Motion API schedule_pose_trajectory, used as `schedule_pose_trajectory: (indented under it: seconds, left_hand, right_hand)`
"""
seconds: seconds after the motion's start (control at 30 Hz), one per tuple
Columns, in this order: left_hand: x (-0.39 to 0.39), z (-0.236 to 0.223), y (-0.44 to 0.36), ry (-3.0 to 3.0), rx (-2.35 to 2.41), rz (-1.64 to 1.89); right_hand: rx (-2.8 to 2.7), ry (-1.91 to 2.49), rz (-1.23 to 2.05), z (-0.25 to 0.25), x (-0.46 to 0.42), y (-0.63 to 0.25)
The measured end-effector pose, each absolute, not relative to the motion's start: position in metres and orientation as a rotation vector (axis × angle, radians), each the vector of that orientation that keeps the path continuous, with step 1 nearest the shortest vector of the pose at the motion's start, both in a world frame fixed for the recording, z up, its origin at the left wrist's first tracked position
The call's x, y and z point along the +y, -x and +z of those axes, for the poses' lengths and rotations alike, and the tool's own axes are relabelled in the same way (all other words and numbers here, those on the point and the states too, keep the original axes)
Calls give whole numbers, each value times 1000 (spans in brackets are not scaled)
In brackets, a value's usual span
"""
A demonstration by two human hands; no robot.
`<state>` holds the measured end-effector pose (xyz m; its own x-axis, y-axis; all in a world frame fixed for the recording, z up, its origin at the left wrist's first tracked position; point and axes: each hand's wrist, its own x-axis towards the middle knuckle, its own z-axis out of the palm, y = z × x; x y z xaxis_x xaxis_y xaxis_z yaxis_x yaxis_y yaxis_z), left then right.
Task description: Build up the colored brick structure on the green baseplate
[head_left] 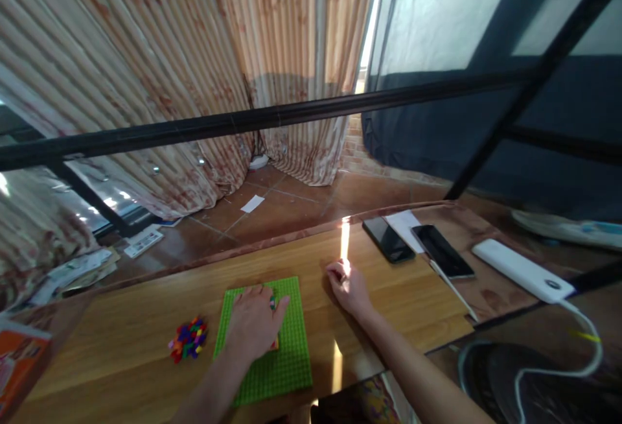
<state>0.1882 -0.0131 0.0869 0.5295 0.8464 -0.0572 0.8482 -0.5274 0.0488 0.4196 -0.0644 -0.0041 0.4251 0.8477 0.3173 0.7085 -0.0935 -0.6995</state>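
My left hand (253, 323) lies flat over a green studded baseplate (291, 372), its fingers stretched out and the thumb held apart. A few small coloured bricks (272, 303) show between the thumb and forefinger. More of the plate's middle is hidden under the palm, where a bit of another coloured piece peeks out. To the left of the plate sits a loose pile of small coloured bricks (188, 340). My right hand (350, 288) rests on the wooden tabletop right of the plate, its fingers curled in. Whatever those fingers may hold is hidden.
Two dark phones (389, 240) (443, 251) lie at the table's right end, near a white paper (404, 226). Beyond them is a white power bank (522, 270) with a cable (586, 320). A black metal rail (291, 113) crosses behind the wooden table (121, 320). An orange packet (19, 365) lies far left.
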Motion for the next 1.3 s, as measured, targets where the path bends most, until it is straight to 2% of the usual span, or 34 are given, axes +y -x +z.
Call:
schedule_pose_trajectory:
  seconds: [0.63, 1.3]
  left_hand:
    - [-10, 79, -187, -2602, 1531, -69]
    - [-14, 98, -201, -2471, 1648, -107]
  right_hand:
    - [-1311, 1797, 272, 6, -67, -415]
    - [-1337, 1804, 337, 12, -65, -421]
